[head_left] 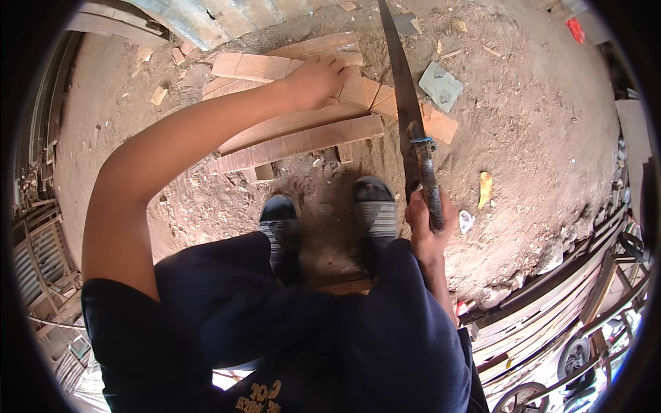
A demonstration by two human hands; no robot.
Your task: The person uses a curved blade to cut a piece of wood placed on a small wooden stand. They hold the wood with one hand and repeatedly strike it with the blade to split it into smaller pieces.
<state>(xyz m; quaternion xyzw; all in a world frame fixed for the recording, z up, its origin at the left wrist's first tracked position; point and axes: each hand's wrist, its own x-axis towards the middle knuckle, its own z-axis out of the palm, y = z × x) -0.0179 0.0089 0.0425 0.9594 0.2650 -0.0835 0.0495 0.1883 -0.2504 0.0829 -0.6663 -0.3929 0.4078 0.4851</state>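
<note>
My left hand lies across a long wooden board with dark cross lines, its fingers over the far edge and the thumb side at the near edge. The board slants down to the right, over other planks. In my right hand is a handsaw, held by its dark, worn handle, which has a blue tie round it. The saw's blade points away from me and crosses over the board's right part. Whether its teeth touch the wood I cannot tell.
Under the board are several planks and a small wood block. On the dirt floor lie a grey-green flat piece, a yellow scrap and wood chips. Corrugated metal stands at the far left; stacked timber lies at right.
</note>
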